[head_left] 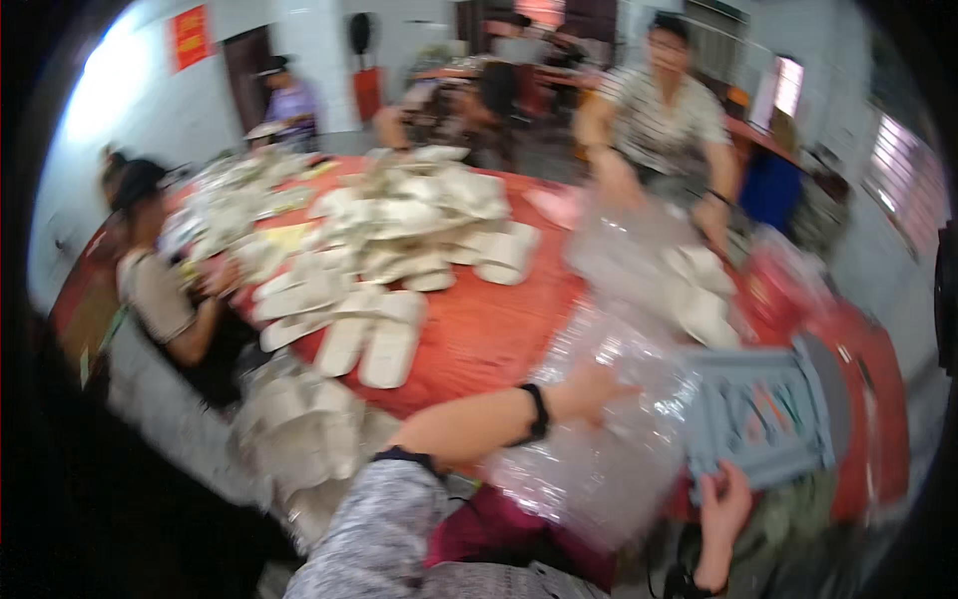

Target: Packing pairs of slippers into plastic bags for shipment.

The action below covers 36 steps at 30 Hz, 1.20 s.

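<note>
My left hand, with a dark band at its wrist, reaches over a heap of clear plastic bags. Its fingers look stretched out on the plastic, though motion blurs them. At the near edge of a grey-blue plastic stool or tray is my right hand, thumb and fingers apart. Whether it touches that edge I cannot tell. Across the heap, a co-worker's hands are at a large clear bag beside cream slippers.
Many cream slippers are piled on the red tabletop, with a pair near its front edge. More slippers in clear plastic stand below the edge. Red plastic bags lie at right. Several people sit around.
</note>
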Tool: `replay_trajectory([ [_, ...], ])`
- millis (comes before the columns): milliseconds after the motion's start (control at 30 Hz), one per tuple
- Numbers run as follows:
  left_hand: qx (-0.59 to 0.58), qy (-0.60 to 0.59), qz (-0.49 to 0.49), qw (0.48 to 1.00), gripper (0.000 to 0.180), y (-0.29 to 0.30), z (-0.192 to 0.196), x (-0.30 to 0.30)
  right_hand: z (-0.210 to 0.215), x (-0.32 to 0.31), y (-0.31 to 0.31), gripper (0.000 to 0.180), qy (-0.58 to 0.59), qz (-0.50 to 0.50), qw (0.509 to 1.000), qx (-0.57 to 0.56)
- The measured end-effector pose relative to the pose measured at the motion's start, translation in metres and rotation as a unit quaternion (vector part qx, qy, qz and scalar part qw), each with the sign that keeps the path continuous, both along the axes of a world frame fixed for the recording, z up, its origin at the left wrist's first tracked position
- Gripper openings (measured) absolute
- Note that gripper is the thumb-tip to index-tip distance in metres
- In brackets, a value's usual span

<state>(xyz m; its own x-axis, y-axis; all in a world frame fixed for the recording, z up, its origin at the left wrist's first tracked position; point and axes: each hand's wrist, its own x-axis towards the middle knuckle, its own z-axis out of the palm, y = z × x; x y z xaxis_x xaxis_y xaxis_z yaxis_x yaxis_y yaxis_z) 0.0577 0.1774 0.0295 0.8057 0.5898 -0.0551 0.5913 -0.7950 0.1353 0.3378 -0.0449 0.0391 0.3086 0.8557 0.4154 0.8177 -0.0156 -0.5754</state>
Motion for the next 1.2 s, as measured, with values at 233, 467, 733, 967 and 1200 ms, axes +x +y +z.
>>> replay_trajectory([
  [233, 0.147, 0.052, -0.083, 0.984, 0.085, 0.003, 0.028, 0.006, 0.016, -0.011, 0.002, 0.039, -0.164, 0.034, 0.985, 0.03],
  [467, 0.029, -0.096, -0.086, 0.991, 0.079, 0.01, -0.002, 0.025, -0.01, 0.0, 0.01, 0.03, -0.131, 0.065, 0.988, 0.053],
  [733, -0.006, -0.113, -0.026, 0.993, 0.098, 0.005, -0.008, 0.025, -0.008, -0.006, 0.02, 0.013, -0.055, 0.081, 0.988, 0.122],
  [967, -0.013, -0.014, -0.07, 0.997, 0.098, 0.009, 0.005, 0.038, 0.019, 0.008, 0.018, 0.017, -0.03, 0.054, 0.987, 0.149],
  [1200, -0.069, -0.005, -0.039, 0.997, 0.097, 0.009, 0.015, 0.053, 0.047, 0.005, 0.021, 0.023, -0.006, 0.04, 0.991, 0.128],
])
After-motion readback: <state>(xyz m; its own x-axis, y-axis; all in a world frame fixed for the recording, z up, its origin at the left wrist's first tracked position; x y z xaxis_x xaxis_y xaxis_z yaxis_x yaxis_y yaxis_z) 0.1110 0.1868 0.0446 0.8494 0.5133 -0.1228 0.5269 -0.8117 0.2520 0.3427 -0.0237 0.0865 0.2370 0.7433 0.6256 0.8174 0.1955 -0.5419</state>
